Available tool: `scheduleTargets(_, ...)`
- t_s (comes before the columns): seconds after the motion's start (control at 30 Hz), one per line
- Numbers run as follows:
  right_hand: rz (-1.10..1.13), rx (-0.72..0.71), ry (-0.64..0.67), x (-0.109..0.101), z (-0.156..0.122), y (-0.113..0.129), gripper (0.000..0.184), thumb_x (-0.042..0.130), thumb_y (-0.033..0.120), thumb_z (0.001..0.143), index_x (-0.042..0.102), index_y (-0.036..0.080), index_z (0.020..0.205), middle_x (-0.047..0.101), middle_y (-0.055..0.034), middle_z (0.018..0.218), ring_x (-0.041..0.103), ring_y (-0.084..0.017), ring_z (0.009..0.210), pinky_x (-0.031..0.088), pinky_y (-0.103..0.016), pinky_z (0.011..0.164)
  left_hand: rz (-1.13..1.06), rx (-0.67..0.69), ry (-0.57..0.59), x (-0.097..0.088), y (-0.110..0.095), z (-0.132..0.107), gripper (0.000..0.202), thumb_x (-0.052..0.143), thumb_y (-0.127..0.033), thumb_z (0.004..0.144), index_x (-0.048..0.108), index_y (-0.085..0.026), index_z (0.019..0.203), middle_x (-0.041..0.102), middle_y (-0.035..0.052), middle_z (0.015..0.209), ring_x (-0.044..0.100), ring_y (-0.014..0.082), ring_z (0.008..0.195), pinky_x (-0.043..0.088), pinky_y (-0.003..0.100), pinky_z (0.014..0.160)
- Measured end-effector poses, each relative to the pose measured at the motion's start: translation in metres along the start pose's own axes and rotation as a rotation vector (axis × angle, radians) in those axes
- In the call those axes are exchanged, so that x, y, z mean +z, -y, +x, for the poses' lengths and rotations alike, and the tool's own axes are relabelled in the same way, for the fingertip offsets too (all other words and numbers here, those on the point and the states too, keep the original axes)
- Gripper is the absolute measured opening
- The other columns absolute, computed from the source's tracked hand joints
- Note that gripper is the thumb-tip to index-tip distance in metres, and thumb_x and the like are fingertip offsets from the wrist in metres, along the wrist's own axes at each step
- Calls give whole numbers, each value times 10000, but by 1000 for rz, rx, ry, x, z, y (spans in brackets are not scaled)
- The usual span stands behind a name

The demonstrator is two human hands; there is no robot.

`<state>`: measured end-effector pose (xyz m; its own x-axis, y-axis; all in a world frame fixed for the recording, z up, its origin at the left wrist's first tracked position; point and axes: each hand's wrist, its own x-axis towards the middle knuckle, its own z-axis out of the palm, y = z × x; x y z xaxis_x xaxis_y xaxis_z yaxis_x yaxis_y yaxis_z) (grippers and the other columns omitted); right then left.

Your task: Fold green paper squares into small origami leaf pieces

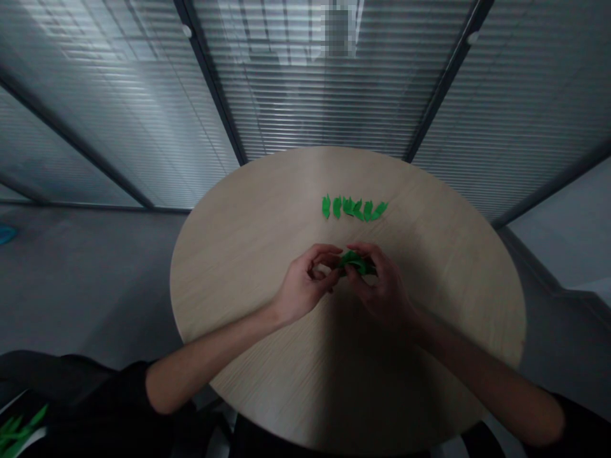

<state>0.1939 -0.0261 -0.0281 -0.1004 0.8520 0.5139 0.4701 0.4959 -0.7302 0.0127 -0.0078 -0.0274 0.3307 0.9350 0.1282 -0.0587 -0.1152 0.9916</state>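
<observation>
Over the middle of the round table (238, 254), my two hands meet at a bright green folded piece (354, 259), thin and paper-like. Its left end is pinched between the thumb and fingers of my left hand (308, 280). My right hand (382, 283) grips the same piece from the right, thumb in front and fingers behind. The fingers cover part of it, so its full shape is hidden. Beyond my hands, several small green leaf-like pieces (338, 207) lie in a row on the tabletop, some touching one another.
More long green pieces (21, 429) show at the lower left corner, beside a white edge. Glass partitions with blinds (324, 102) stand right behind the table's far side. A blue object (6, 234) is on the grey floor at far left.
</observation>
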Motion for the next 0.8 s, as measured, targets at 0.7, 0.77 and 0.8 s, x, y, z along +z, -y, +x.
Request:
scheduleTargets(0.7,99,130,-131,1,-2,-1,277,643,311,971,610,249,1239,685,-55,1021,718,-194,831,619,-340,690,55,-115,14,1,-6,-1,302,788,-412,849,662,-147,918,634,-25,625,569,82,452,470,168,411)
scheduleTargets(0.77,103,125,-128,1,-3,-1,275,645,316,976,610,255,1241,686,-51,1024,722,-196,846,622,-341,703,40,-115,33,1,-7,-1,280,761,-405,868,678,-140,903,657,-7,638,572,82,459,472,169,415)
scheduleTargets(0.8,103,123,-128,1,-3,-1,274,646,317,977,609,258,1242,686,-49,1025,724,-198,856,622,-342,710,30,-114,38,2,-8,-1,273,751,-401,873,682,-138,896,663,-3,640,572,82,462,475,169,417)
